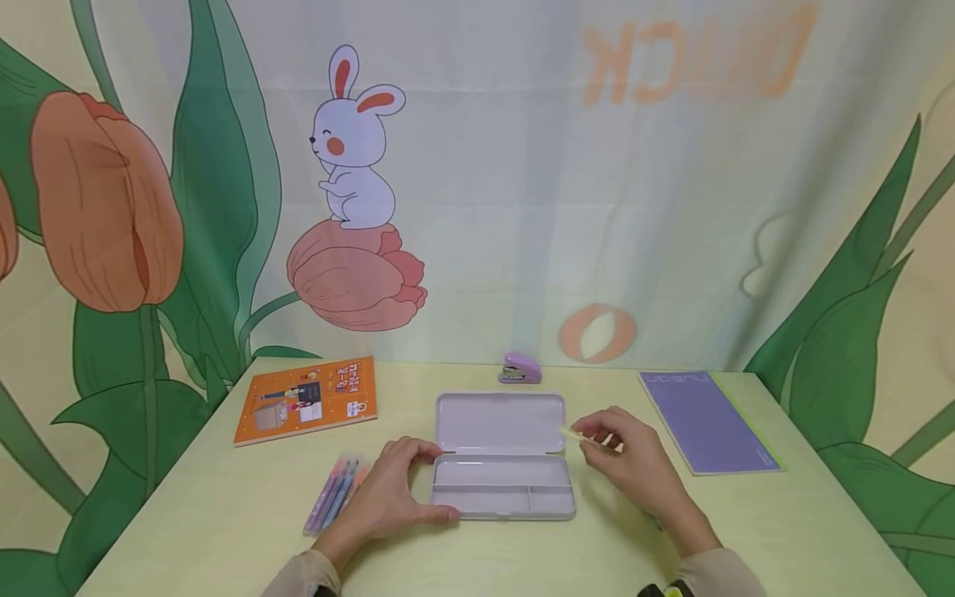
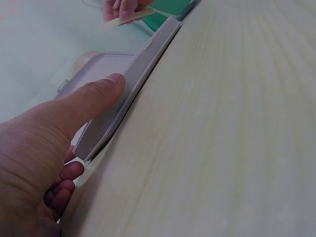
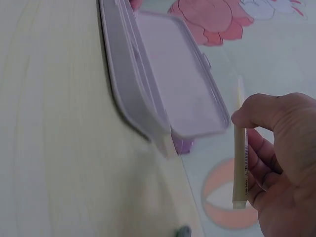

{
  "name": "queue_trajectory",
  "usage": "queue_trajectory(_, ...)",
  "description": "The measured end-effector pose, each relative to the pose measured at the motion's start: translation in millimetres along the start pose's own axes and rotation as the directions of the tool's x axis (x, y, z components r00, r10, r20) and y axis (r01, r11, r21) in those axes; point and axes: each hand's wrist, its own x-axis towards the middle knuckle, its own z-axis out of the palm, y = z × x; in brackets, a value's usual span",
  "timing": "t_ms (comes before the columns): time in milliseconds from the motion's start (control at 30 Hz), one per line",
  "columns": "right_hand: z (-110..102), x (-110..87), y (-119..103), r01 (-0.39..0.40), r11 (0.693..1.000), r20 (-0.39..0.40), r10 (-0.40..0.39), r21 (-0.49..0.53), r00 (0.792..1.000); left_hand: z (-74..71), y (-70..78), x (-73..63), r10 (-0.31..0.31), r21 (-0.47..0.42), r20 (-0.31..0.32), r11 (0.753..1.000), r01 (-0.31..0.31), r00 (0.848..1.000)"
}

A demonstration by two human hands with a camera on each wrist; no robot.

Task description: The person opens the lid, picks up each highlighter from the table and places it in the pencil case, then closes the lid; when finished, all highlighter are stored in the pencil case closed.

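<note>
A pale lilac pencil case (image 1: 500, 471) lies open on the table, its lid (image 1: 500, 423) folded back and its compartments bare. My left hand (image 1: 384, 497) holds the case's left end, thumb on the front wall and fingers at the back corner. In the left wrist view, the thumb lies along that wall (image 2: 140, 69). Off the right side of the case, my right hand (image 1: 630, 460) pinches a slim pale yellow pen (image 3: 240, 168) between thumb and fingers. The pen's pale tip points left toward the lid.
Several pastel pens (image 1: 332, 497) lie left of my left hand. An orange book (image 1: 309, 398) is at the back left, a purple stapler (image 1: 520, 369) behind the case, a purple notebook (image 1: 709, 423) at the right. A dark-tipped object (image 3: 184, 231) shows partly near my right wrist.
</note>
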Motion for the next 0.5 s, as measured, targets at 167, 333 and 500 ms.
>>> queue_trajectory(167, 21, 12.4, -13, -0.008, 0.999, 0.06, 0.005, 0.046, 0.998, 0.2, 0.2, 0.5, 0.001, -0.003, -0.002, 1.0, -0.001, 1.0)
queue_trajectory(333, 43, 19.1, -24, -0.009, 0.996, 0.107, 0.0, 0.083, 0.994, -0.3, 0.5, -0.3, 0.003, -0.004, 0.0, 1.0, -0.003, 1.0)
queue_trajectory(500, 61, 22.1, -34, 0.014, 0.996, 0.149, -0.027, 0.085, 0.988, 0.3, 0.8, 0.1, 0.004, -0.003, 0.004, 1.0, -0.004, 1.0)
